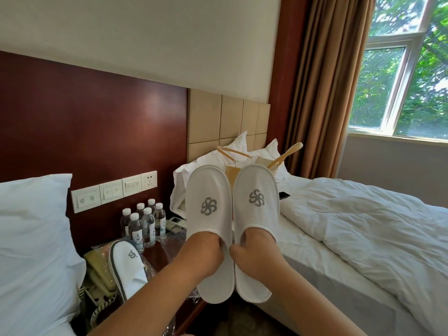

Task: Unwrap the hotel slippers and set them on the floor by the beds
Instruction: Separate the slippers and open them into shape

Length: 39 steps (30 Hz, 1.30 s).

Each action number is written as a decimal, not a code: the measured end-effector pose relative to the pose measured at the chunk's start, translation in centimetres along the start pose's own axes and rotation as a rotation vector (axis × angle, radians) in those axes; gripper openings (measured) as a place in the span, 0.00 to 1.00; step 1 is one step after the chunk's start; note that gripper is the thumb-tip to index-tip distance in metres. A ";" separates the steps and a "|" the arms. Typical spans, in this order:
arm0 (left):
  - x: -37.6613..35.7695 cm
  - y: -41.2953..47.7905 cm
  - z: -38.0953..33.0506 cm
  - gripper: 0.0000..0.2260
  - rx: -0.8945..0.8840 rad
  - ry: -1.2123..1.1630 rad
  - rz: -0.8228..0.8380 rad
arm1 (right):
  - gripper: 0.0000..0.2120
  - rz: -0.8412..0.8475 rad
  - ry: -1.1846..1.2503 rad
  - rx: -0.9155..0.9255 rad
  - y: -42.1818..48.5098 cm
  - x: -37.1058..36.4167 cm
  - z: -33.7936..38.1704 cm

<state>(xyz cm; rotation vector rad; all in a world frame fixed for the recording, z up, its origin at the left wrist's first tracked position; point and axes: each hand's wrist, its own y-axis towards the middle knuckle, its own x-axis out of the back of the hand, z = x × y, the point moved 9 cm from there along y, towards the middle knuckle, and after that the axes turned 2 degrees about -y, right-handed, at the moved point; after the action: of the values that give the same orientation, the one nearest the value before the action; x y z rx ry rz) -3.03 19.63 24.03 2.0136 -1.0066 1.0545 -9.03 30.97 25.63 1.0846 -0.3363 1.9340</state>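
Observation:
Two white hotel slippers with grey pinwheel logos are held up side by side in the air between the beds. My left hand (206,251) has its fingers tucked inside the left slipper (208,190). My right hand (254,248) is pushed into the right slipper (257,187) the same way. Both slippers point toes up and are bare of wrapping. A further white slipper (127,265) with a grey rim lies on the nightstand at lower left, on clear plastic wrapping (169,241).
Several water bottles (143,223), a remote (175,224) and a beige telephone (99,270) crowd the nightstand. White beds stand left (34,238) and right (363,226). A tan bag (266,161) and a black phone (284,195) lie on the right bed. Dark floor (232,318) shows between the beds.

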 end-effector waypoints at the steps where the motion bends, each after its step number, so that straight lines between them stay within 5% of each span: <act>1: -0.3 0.0 -0.1 0.12 0.001 0.037 0.024 | 0.10 0.001 0.012 0.012 -0.2 -0.2 0.0; 8: -1.5 -0.8 -2.1 0.10 -0.088 0.200 0.058 | 0.15 -0.063 -0.034 0.027 -0.6 -0.4 -1.0; 12: -3.6 -1.2 -1.8 0.13 -0.018 0.088 0.191 | 0.14 -0.047 -0.067 0.012 -0.9 -0.4 -1.6; 16: -2.8 -2.2 -2.7 0.12 -0.092 -0.040 0.148 | 0.16 -0.131 -0.018 -0.050 -1.1 0.1 -2.4; 21: -2.6 -3.1 -4.1 0.25 -0.278 -0.149 0.150 | 0.25 -0.201 -0.015 -0.121 -0.9 0.8 -3.1; 25: -2.4 -4.4 -5.6 0.29 -0.426 -0.503 0.331 | 0.01 -0.293 -0.185 0.074 -0.5 3.6 -1.8; 27: -0.7 -3.9 -4.7 0.19 -0.372 -0.701 0.246 | 0.11 -0.271 -0.220 0.099 0.1 4.3 -2.4; 29: 2.3 -2.3 -1.9 0.11 -0.253 -0.747 -0.066 | 0.11 -0.265 -0.250 0.138 0.4 4.8 -2.9; 32: 5.5 -0.1 2.8 0.16 -0.052 -0.598 -0.405 | 0.12 -0.240 -0.288 0.240 0.2 4.5 -2.6; 35: 3.7 1.9 5.6 0.27 0.118 -0.608 -0.269 | 0.17 -0.245 -0.327 0.412 -1.0 3.7 -0.9; 39: 1.6 1.2 6.9 0.17 0.187 -0.791 -0.278 | 0.20 -0.238 -0.333 0.500 -2.3 2.9 0.6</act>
<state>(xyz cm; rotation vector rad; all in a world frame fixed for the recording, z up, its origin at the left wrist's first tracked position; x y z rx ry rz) -0.91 12.92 22.41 2.7079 -0.9655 0.1818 -7.58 33.51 27.92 1.6975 0.1085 1.6589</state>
